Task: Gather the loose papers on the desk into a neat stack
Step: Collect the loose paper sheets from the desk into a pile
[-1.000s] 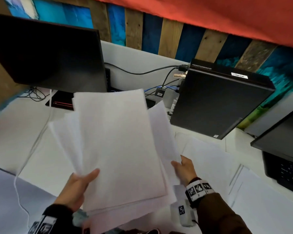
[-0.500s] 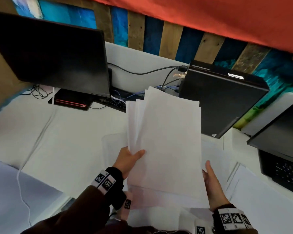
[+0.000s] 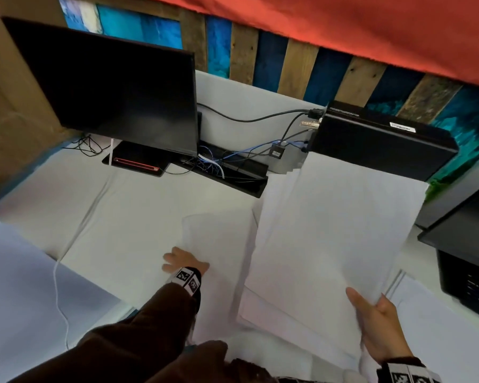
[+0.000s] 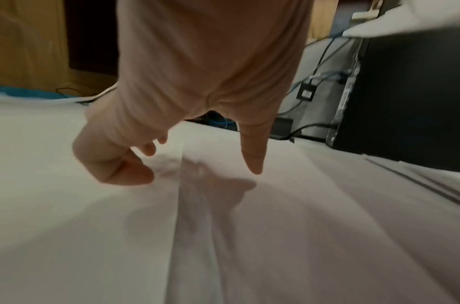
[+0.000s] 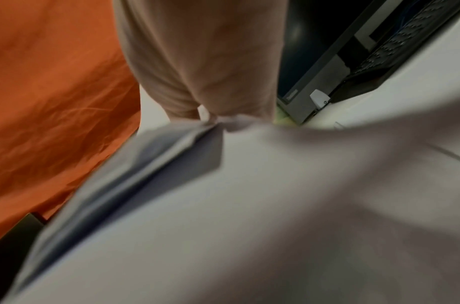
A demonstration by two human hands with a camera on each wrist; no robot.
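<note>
My right hand (image 3: 376, 327) grips a bundle of white papers (image 3: 335, 230) by its near right corner and holds it tilted above the desk; the right wrist view shows the fingers pinching that bundle (image 5: 249, 205). A loose sheet (image 3: 219, 236) lies flat on the white desk (image 3: 122, 217) at centre. My left hand (image 3: 184, 262) is at this sheet's left edge and holds nothing. In the left wrist view the left hand (image 4: 197, 174) hangs just over the sheet (image 4: 249, 226), thumb pointing down and fingers loosely curled. More sheets (image 3: 440, 327) lie at the right.
A black monitor (image 3: 116, 98) stands at the back left and a black computer case (image 3: 379, 145) at the back right, with a cable tray (image 3: 233, 172) between them. A dark laptop (image 3: 470, 258) sits at the right edge. A thin white cable (image 3: 60, 299) runs down the left.
The bundle moved right and is now held by my right hand alone. My left hand let go of it and dropped to the loose sheet on the desk.
</note>
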